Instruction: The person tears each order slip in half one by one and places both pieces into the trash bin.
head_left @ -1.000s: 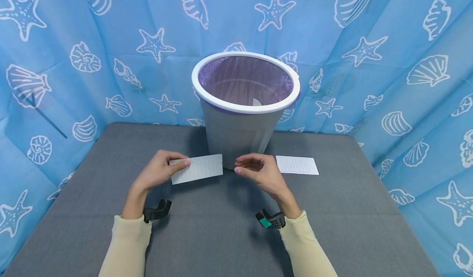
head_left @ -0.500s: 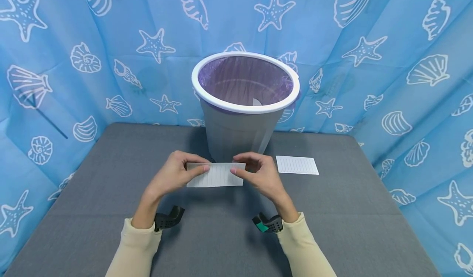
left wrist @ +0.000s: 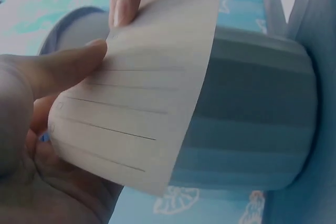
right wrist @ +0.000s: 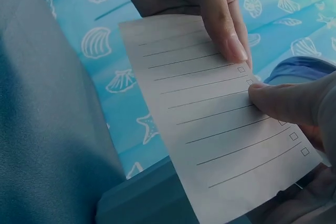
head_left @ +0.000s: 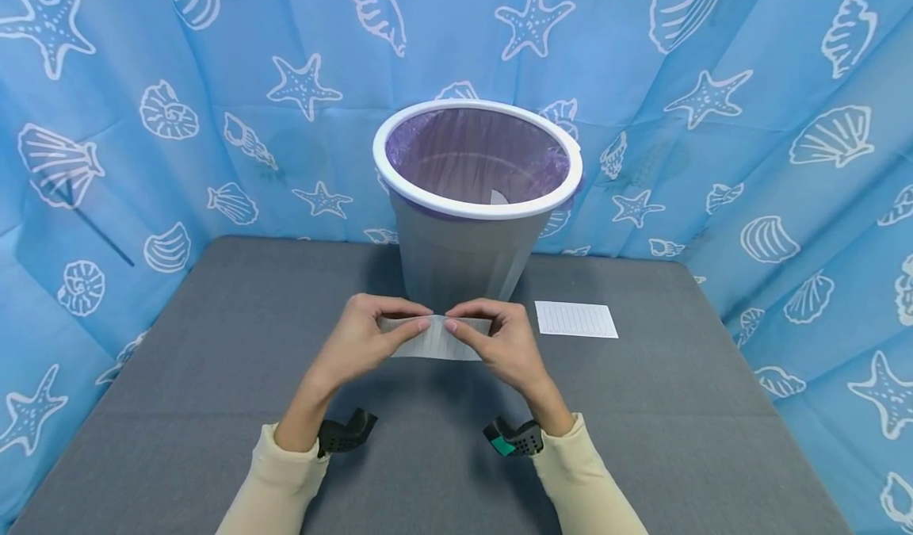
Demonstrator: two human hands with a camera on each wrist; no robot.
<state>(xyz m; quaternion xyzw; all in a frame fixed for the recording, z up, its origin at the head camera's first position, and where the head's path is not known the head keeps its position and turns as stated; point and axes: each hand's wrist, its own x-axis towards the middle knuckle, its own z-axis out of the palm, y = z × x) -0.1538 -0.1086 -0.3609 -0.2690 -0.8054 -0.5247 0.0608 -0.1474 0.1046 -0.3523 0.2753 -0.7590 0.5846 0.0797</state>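
A slip of lined paper (head_left: 438, 343) with small checkboxes along one edge is held up in front of the bin. My left hand (head_left: 361, 343) pinches its upper edge near the middle, thumb toward me. Close beside it, my right hand (head_left: 508, 343) pinches the same edge, and the two thumbs nearly meet. The right wrist view shows the printed lines of the paper (right wrist: 205, 114) whole, slightly curved between the hands. On the table to the right lies a second lined slip (head_left: 576, 319), apart from both hands.
A grey trash bin (head_left: 467, 257) with a white rim and purple liner stands behind the hands. Something small and white (head_left: 498, 197) shows inside it. The grey table (head_left: 214, 345) reaches back to a blue shell-patterned curtain (head_left: 314, 147).
My left hand has brought the paper rightward in front of the bin. My right hand, holding nothing at first, has taken hold of it, and both hands have come together at its middle.
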